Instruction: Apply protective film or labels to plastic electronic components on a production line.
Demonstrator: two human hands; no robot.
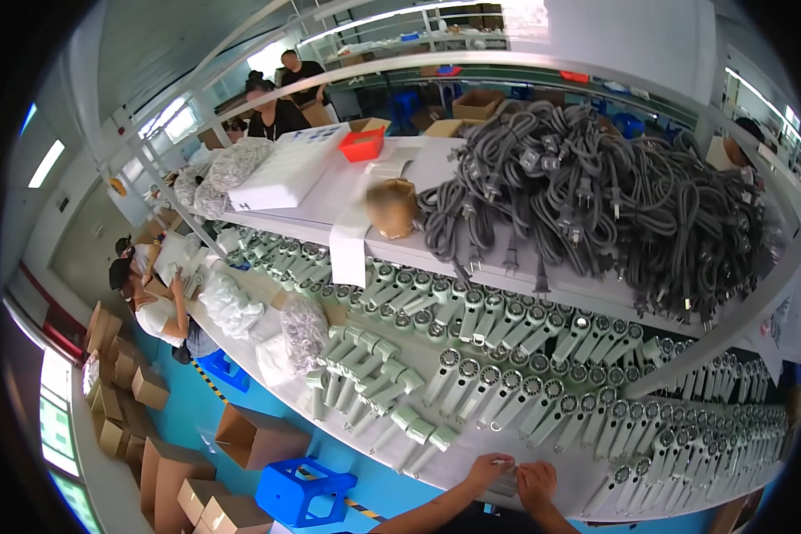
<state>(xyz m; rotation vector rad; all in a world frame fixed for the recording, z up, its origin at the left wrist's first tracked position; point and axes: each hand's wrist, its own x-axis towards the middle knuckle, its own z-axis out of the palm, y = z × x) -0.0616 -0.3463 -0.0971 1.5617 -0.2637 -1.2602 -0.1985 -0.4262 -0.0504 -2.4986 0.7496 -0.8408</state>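
Observation:
At the near edge of the bench (pixel 485 442), my left hand (pixel 488 472) is closed with its fingertips pinched together; a small pale bit shows there, too small to name. Close beside it on the right, my right hand (pixel 536 486) has its fingers curled in, and what they hold, if anything, is hidden. Ahead of both hands lie rows of pale green hair dryers (pixel 498 400), round vented ends away from me and handles toward me. Another group of pale green hair dryers (pixel 369 374) lies to the left, turned differently. More hair dryers (pixel 645 445) reach close to my right hand.
An upper shelf carries a large heap of grey power cords (pixel 578 196), a tape roll (pixel 392 209), a red tray (pixel 361 145) and white foam trays (pixel 285 169). A metal post (pixel 730 329) slants across the right. Blue stools (pixel 304 491) and cartons (pixel 258 436) stand left. Other people work beyond.

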